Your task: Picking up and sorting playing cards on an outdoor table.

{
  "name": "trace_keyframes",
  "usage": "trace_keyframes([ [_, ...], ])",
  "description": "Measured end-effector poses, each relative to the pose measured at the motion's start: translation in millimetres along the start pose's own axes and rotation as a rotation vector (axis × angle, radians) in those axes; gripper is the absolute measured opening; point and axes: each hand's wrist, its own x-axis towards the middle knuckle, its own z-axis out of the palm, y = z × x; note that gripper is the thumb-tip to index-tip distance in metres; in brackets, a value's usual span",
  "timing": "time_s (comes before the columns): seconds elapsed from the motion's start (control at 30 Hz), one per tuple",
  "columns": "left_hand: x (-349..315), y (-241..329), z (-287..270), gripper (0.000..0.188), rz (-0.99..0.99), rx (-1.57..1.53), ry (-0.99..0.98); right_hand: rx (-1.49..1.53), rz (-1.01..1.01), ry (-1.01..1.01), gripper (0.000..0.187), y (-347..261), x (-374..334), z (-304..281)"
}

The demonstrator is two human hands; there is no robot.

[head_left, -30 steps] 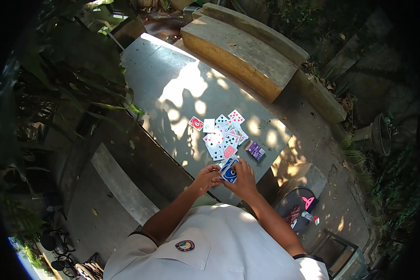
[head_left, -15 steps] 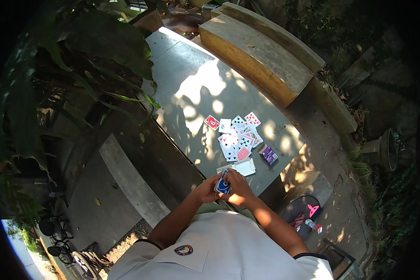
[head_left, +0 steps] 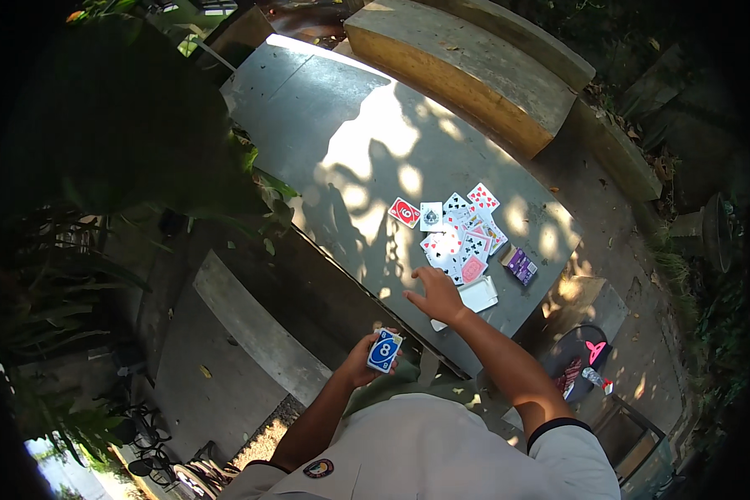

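Observation:
My left hand [head_left: 358,367] is closed round a deck of cards [head_left: 383,351], held just off the near table edge with a blue-faced card on top. My right hand [head_left: 438,296], fingers apart and nothing in them, reaches over the table [head_left: 308,108] beside a loose heap of playing cards [head_left: 454,246]. Past its fingertips lies a red card [head_left: 404,212], next to a white card with a large black spade [head_left: 431,217]. A shallow white box [head_left: 480,293] sits partly behind my right hand and wrist. Right of the heap stands a purple card box [head_left: 519,265] with its flap up.
Concrete benches flank the table, one on the far right side [head_left: 458,71] and one on the left [head_left: 254,321]. Large dark leaves [head_left: 142,125] overhang from the left. A dark round seat [head_left: 571,367] at the right carries a pink item and a bottle.
My hands have parted: the left keeps the deck and has moved down and left, while the right has let go and reached forward over the table. The view has shifted slightly.

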Motion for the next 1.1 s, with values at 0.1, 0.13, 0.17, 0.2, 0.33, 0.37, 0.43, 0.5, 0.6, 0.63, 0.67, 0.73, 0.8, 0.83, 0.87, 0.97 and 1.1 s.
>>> trace_keyframes([
  [0.1,-19,7,-8,0.039,-0.027,-0.093,0.013,-0.131,0.035,0.138,0.041,31,51,5],
  [0.13,-29,5,-28,0.038,-0.018,-0.11,-0.01,-0.157,0.078,0.087,0.043,31,70,8],
  [0.17,-34,3,-33,0.038,-0.022,-0.104,-0.005,-0.234,0.105,0.081,0.047,37,85,10],
  [0.2,-40,2,-38,0.036,-0.02,-0.11,-0.011,-0.271,0.178,-0.01,0.05,44,102,10],
  [0.33,-67,-2,-49,0.03,-0.009,-0.14,0.079,-0.476,0.182,-0.09,0.065,50,142,28],
  [0.37,-72,-4,-54,0.029,-0.005,-0.145,0.1,-0.499,0.199,-0.106,0.069,54,152,35],
  [0.43,-81,-10,-59,0.029,-0.002,-0.176,0.104,-0.525,0.206,-0.073,0.07,58,161,47],
  [0.5,-86,-11,-64,0.03,0.013,-0.183,0.132,-0.536,0.247,-0.112,0.06,59,169,59],
  [0.6,-91,-14,-65,0.032,0.031,-0.235,0.119,-0.718,0.15,-0.116,0.036,57,158,80],
  [0.63,-92,-15,-65,0.032,0.033,-0.238,0.121,-0.717,0.147,-0.119,0.036,58,149,89],
  [0.67,-91,-13,-65,0.032,0.025,-0.225,0.145,-0.738,0.047,-0.069,0.033,61,139,95],
  [0.73,-87,-14,-65,0.033,0.019,-0.211,0.168,-0.728,-0.054,-0.028,0.025,60,122,99],
  [0.8,-82,-15,-66,0.032,0.067,-0.232,0.106,-0.724,-0.089,0.012,0.022,58,107,102],
  [0.83,-80,-15,-65,0.032,0.065,-0.225,0.103,-0.722,-0.116,0.05,0.019,57,98,102],
  [0.87,-77,-15,-64,0.031,0.079,-0.204,0.119,-0.662,-0.158,0.15,0.02,58,90,100],
  [0.97,-66,-18,-66,0.031,0.1,-0.168,0.152,-0.417,-0.236,0.337,0.021,43,64,88],
  [1.1,-44,-23,-64,0.034,0.067,-0.18,0.201,0.065,-0.062,0.038,0.03,22,6,82],
])
